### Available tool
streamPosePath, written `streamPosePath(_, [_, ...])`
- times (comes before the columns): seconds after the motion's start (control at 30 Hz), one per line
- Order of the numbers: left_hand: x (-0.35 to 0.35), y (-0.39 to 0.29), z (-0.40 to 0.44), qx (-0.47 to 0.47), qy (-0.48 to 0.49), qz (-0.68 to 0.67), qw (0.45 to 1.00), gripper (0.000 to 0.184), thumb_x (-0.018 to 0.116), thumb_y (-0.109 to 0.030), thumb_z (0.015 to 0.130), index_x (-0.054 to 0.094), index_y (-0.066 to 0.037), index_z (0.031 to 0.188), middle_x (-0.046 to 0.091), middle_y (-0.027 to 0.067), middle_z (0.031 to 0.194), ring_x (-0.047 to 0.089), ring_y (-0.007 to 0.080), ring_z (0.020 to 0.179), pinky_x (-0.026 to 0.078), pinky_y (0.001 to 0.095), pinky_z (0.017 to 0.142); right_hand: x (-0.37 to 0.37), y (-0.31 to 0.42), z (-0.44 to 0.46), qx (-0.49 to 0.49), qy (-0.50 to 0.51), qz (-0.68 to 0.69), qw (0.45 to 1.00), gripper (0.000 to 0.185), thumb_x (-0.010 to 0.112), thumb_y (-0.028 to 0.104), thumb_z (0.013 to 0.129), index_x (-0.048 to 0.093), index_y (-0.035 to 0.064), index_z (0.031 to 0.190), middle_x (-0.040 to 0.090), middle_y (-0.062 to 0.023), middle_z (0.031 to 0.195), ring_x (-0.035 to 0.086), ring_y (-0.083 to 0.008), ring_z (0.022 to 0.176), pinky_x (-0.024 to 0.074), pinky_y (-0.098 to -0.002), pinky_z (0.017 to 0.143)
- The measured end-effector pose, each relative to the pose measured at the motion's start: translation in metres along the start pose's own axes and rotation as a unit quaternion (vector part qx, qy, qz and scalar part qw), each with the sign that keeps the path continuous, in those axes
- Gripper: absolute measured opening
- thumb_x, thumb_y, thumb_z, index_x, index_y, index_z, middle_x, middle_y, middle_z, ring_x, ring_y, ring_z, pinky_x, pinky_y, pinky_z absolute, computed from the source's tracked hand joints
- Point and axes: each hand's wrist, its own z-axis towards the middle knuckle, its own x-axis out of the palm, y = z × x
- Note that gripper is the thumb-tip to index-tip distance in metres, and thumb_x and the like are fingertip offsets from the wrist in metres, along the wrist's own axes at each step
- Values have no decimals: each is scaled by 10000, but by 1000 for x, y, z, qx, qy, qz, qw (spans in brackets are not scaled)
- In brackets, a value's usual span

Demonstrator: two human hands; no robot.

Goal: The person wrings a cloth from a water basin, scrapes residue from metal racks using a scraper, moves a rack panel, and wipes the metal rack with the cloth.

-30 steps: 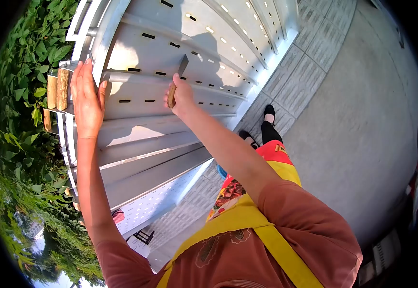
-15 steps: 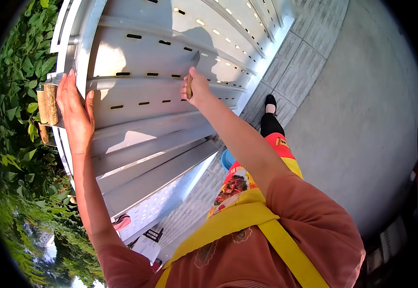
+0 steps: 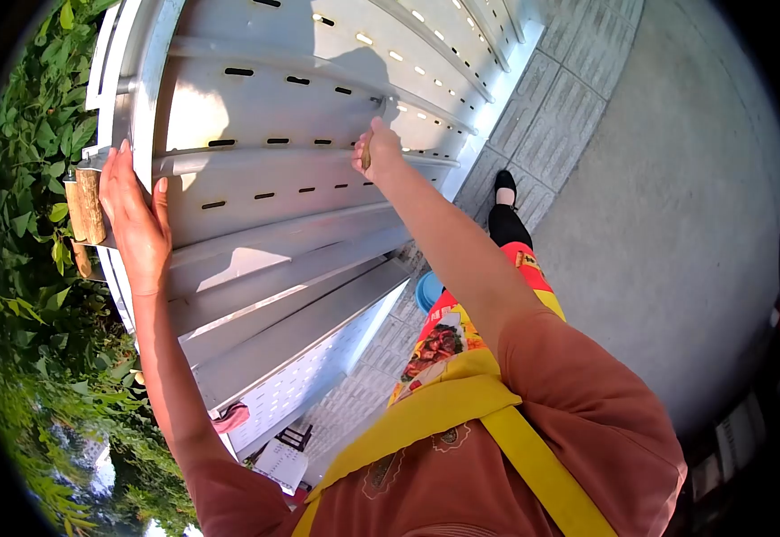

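Observation:
My right hand [image 3: 379, 150] is closed around the wooden handle of a scraper [image 3: 367, 154]. Its thin metal blade lies against the white slotted metal panel [image 3: 264, 170], partly lost in the shadow there. Flat along the panel's left side rail [image 3: 145, 107] rests my left hand [image 3: 137, 215], fingers stretched out, holding nothing. Just outside that rail, close to my left fingers, several short wooden cylinders [image 3: 88, 206] sit on metal fittings.
Green leafy plants [image 3: 32, 215] crowd the left side. Grey paving tiles [image 3: 551, 116] and a concrete floor [image 3: 667, 206] lie to the right. A blue round container [image 3: 427, 291] stands near my legs, and a pink cloth [image 3: 230, 417] hangs low on the structure.
My right hand has shifted slightly right across the panel with the scraper, and its wrist has turned a little. My left hand stays on the rail.

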Motion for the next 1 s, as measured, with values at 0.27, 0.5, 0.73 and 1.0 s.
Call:
streamPosePath(0.27, [-1,-1,1,9,1,5,1000,540,574,-109,863,342,-40,1346,424,188,1305,348,348,1249,287,423,1019,-18,5,14,32,29,49,998,426,401,477,920,384,94,734,354,-17,533,351,-156,412,287,-294,384])
streamPosePath(0.5, [2,-3,1,-5,15,3,1000,509,547,-103,879,339,-19,1336,399,159,1345,321,332,1267,277,417,1035,-38,18,28,30,41,-31,998,429,401,497,914,386,97,762,356,-11,543,352,-140,413,288,-283,381])
streamPosePath(0.73, [4,-7,2,-16,23,14,1000,480,534,-96,889,344,10,1318,389,166,1346,312,340,1273,273,418,1040,-50,7,35,-1,30,-70,997,440,411,512,903,397,98,756,372,-26,532,373,-158,399,291,-302,365])
streamPosePath(1.0, [6,-6,-1,-21,20,31,999,509,549,-100,884,332,3,1332,356,211,1357,337,345,1265,290,422,1032,-52,3,48,3,-15,-24,1000,437,420,512,900,401,100,756,363,-23,542,370,-164,401,283,-318,367])
